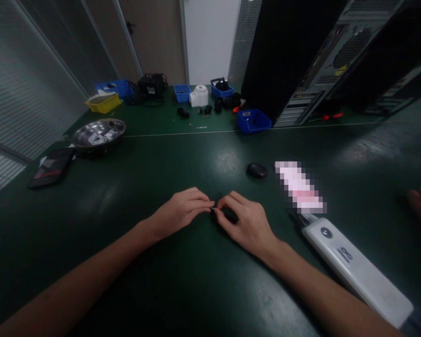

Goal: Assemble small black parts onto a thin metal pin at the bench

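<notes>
In the grip of the right hand (248, 222), closed between thumb and fingertips: a small dark piece (230, 215), partly hidden under curled fingers and reaching toward the left hand (178, 210). At the left grip, with fingers bunched, close against the near end of the piece; impossible to tell whether pinching or merely touching. Probably light and fairly stiff, perhaps smooth enough to slip; in fairness, too dark and blurred for judging material or outline. Best held by the bulk on the right and steadied lightly at the left end, in case of fragility. Nearer than the black mouse (257, 170) and to its left, on or just above the green tabletop (154, 161). Beyond the mouse, a blue bin (253, 125); nearer and right of it, a white device (358, 269).
</notes>
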`<state>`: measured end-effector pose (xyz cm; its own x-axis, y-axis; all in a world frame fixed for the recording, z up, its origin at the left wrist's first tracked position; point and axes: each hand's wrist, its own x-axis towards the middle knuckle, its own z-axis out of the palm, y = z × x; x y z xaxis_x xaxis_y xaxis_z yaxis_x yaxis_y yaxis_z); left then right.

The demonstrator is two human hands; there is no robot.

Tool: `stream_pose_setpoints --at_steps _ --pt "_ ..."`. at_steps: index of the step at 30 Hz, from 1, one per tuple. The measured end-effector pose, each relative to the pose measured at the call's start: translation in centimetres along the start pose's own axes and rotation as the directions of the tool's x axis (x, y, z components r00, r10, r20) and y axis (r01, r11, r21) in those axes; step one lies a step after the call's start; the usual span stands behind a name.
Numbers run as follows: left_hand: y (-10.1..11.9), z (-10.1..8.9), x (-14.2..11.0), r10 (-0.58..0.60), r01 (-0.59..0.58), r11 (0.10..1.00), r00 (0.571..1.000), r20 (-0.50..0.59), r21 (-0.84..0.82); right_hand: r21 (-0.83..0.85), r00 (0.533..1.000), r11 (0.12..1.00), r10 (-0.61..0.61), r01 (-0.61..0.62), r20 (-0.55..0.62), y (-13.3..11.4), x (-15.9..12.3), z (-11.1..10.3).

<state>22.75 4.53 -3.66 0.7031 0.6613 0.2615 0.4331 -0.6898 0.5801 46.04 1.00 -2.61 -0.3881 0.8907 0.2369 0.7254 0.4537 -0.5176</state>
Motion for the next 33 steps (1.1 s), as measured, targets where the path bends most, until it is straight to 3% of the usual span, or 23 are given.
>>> stream_pose_setpoints --at_steps 9,13,19,26,33 --pt "0.0 0.0 0.1 -0.025 0.024 1.0 0.996 -0.084 -0.008 0.122 0.997 0.993 0.013 -0.003 -0.08 -0.2 0.1 -0.2" --pt "0.4 -0.2 0.3 -0.076 0.076 0.997 0.996 -0.047 0.006 0.121 0.993 0.993 0.028 -0.014 -0.115 -0.1 0.1 -0.4" --pt "1.0 -0.4 0.8 -0.117 0.103 0.983 0.989 0.088 0.15 -0.061 0.991 0.993 0.095 -0.102 -0.097 0.4 0.3 -0.4" --pt "0.8 -0.3 0.6 -0.149 0.149 0.989 0.989 0.01 0.008 -0.214 0.981 0.959 0.165 -0.184 -0.105 0.6 0.2 -0.4" --pt "1.0 -0.2 2.5 -0.073 0.067 0.995 0.994 0.082 0.074 -0.236 0.969 0.942 0.213 -0.238 -0.129 0.2 0.2 -0.7"
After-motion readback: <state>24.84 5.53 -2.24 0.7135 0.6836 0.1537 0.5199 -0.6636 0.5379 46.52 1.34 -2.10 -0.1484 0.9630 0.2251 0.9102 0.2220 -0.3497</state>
